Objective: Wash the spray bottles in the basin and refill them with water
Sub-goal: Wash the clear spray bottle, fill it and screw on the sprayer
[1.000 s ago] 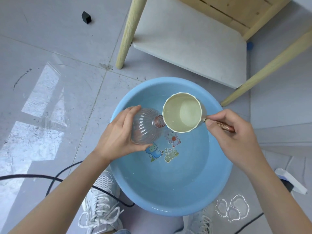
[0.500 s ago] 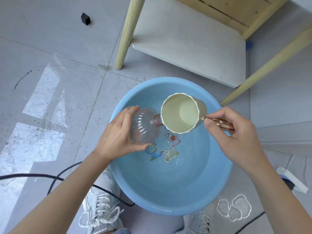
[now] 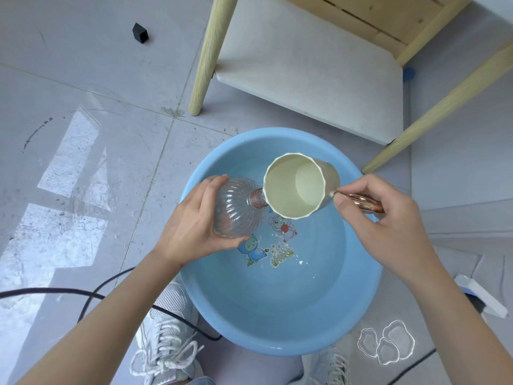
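Two hands work over the blue basin [image 3: 277, 343]. At its 9 o'clock the left hand [image 3: 191, 226] wraps fingers and thumb round the belly of a clear ribbed bottle [image 3: 236, 212]. The bottle is held above the shallow water at about 10 o'clock, with its uncapped neck pointing toward 3. At 2 o'clock the right hand [image 3: 388, 218] pinches the coppery handle [image 3: 361, 202] of a pale cup [image 3: 297, 187], which is tipped so its rim meets that neck. The bottle looks like thin plastic, so it is probably light when empty and likely to dent under a hard squeeze. It will be slick when wet and will grow heavier as it fills. The ribbed belly is the sensible hold, and a firm cradle should do better than a squeeze. The narrow mouth will probably spill some water, but the basin lies underneath to catch it. Nearest, at 6 to 7 o'clock, white laced shoes [image 3: 166, 343] and a black cable [image 3: 83, 294] lie on the glossy grey tiled floor [image 3: 83, 79], which would be slippery if splashed. Farther off, at 12 o'clock, pale wooden table legs [image 3: 211, 51] frame a white shelf board [image 3: 305, 79]. A small black block [image 3: 140, 33] sits at 11 o'clock.
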